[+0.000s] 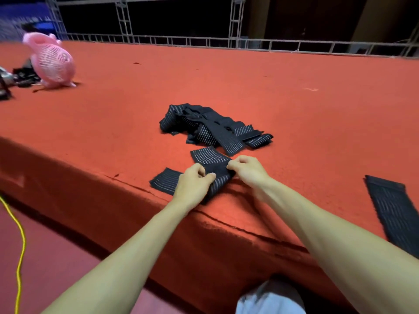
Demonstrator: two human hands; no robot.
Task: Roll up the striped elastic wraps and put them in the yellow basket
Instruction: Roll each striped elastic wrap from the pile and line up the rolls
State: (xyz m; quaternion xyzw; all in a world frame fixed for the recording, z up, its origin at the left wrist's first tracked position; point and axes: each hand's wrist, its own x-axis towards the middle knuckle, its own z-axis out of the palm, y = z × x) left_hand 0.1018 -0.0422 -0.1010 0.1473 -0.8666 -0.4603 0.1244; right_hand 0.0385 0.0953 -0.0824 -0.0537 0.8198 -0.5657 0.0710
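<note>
A black elastic wrap with thin white stripes (209,158) lies near the front edge of the red carpeted platform (294,105). My left hand (193,184) and my right hand (246,169) both pinch it where it is folded, fingers curled on the fabric. One end of it sticks out to the left of my left hand. A heap of several more striped wraps (210,128) lies just beyond. Another striped wrap (394,209) lies flat at the right, hanging over the edge. No yellow basket is in view.
A pink plastic fan (53,61) stands at the far left beside dark clutter (22,75). A yellow cable (19,245) runs along the floor at the lower left. Metal truss railing (204,40) borders the platform's far side.
</note>
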